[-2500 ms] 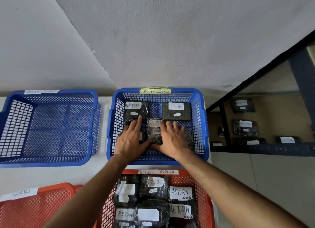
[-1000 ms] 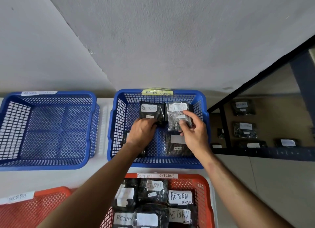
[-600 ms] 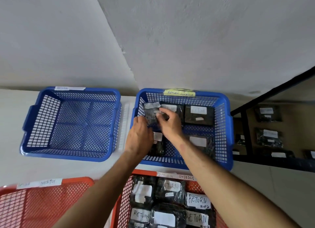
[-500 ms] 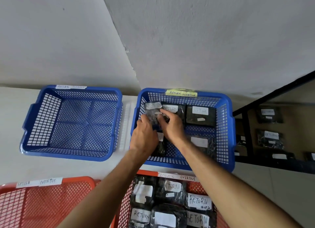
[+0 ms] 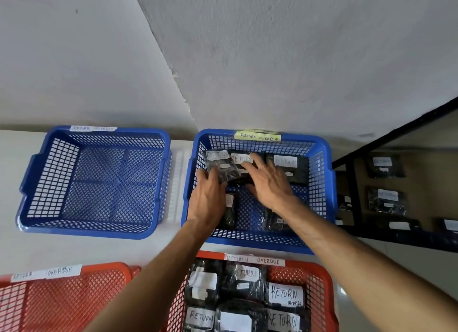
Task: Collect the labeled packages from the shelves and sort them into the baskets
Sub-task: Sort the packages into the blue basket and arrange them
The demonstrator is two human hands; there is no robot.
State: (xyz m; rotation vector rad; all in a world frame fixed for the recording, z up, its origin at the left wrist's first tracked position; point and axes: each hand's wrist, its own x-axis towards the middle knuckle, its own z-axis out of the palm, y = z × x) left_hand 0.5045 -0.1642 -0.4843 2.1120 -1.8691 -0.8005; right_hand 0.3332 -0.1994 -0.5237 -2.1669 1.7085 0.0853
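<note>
A blue basket (image 5: 322,158) with a yellow "RETURN OVERDUE" tag holds several black plastic packages with white "RETURN" labels. My left hand (image 5: 208,200) pinches the lower edge of the tilted far-left package (image 5: 220,163) at the basket's back left corner. My right hand (image 5: 270,183) hovers with spread, straight fingers over the middle back package (image 5: 241,159) and holds nothing. Another package (image 5: 287,165) lies flat at the back right. Two more lie nearer the front, one (image 5: 229,207) half hidden by my left hand and one (image 5: 275,220) under my right wrist.
An empty blue basket (image 5: 94,183) stands to the left. A red basket (image 5: 319,277) at the front holds several labeled packages; a second red basket (image 5: 62,297) sits front left. A dark shelf (image 5: 352,195) on the right carries more packages (image 5: 386,200). A white wall rises behind.
My right hand has let go of the far-left package and spread its fingers over the middle one. My left hand keeps hold of the package at the back left corner.
</note>
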